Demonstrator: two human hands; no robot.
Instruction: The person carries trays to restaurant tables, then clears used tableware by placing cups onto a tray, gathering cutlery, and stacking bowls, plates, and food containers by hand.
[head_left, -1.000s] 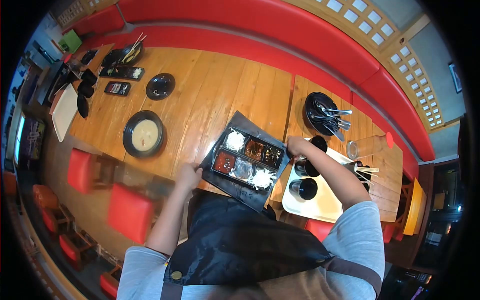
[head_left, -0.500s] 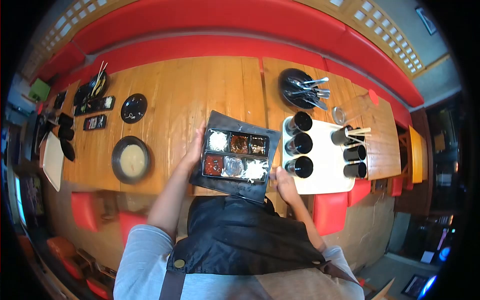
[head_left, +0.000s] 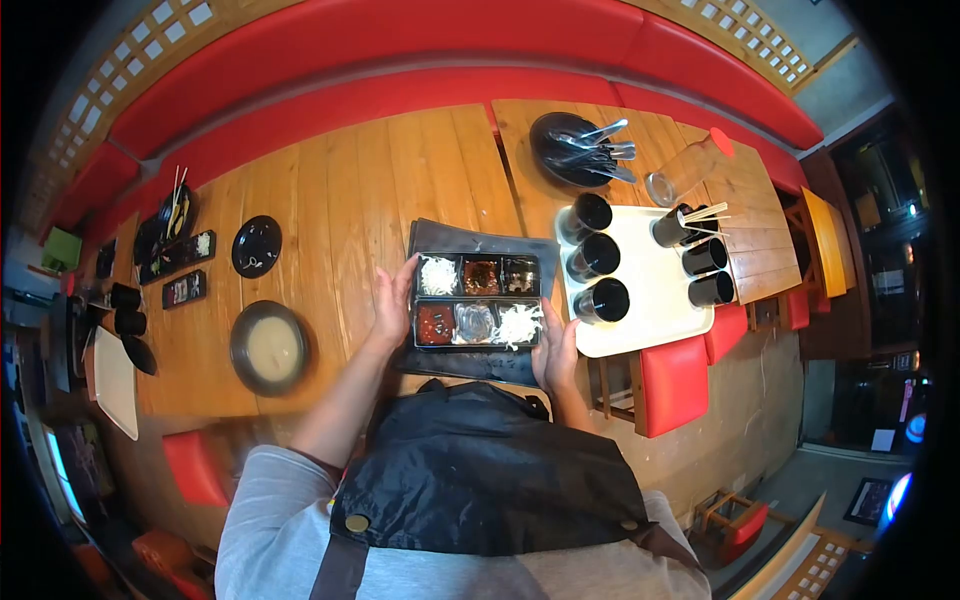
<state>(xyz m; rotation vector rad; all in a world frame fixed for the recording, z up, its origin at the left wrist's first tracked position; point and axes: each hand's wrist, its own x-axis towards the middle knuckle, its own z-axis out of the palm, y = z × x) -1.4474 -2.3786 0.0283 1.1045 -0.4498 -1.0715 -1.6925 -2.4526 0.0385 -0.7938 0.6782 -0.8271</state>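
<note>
If left hand and right hand, gripping opposite edges, tilt the black rectangular divided dish, white shreds may spill.

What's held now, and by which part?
Black rectangular six-compartment tray, by its two short sides, between left hand and right hand; whether the larger black plate beneath is gripped too is unclear.

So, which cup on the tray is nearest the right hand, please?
The front cup on the tray, left column; the others stand farther back or across.
</note>
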